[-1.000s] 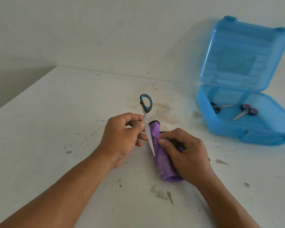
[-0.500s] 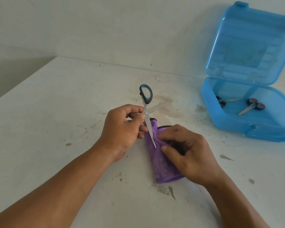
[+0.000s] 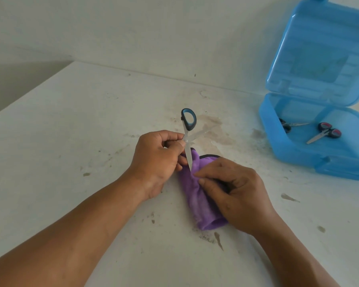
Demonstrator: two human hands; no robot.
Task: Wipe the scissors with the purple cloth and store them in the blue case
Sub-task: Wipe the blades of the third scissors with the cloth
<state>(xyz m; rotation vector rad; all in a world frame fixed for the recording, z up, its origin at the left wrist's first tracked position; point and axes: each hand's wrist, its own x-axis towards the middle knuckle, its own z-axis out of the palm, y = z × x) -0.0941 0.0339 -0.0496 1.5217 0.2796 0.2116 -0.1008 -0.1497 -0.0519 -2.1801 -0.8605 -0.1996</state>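
Fingers of the right hand (image 3: 234,191) curl down and pinch a fold of the plush purple cloth (image 3: 197,197), which lies bunched on the stained white table (image 3: 71,141). Just left, the left hand (image 3: 158,160) closes thumb and forefinger on the pivot of the scissors (image 3: 188,139): blades splayed open, one tip touching the cloth, blue-and-black loop upward. Farther right, the translucent blue case (image 3: 311,158) stands open, with two small scissors (image 3: 323,132) inside. No writing is legible.
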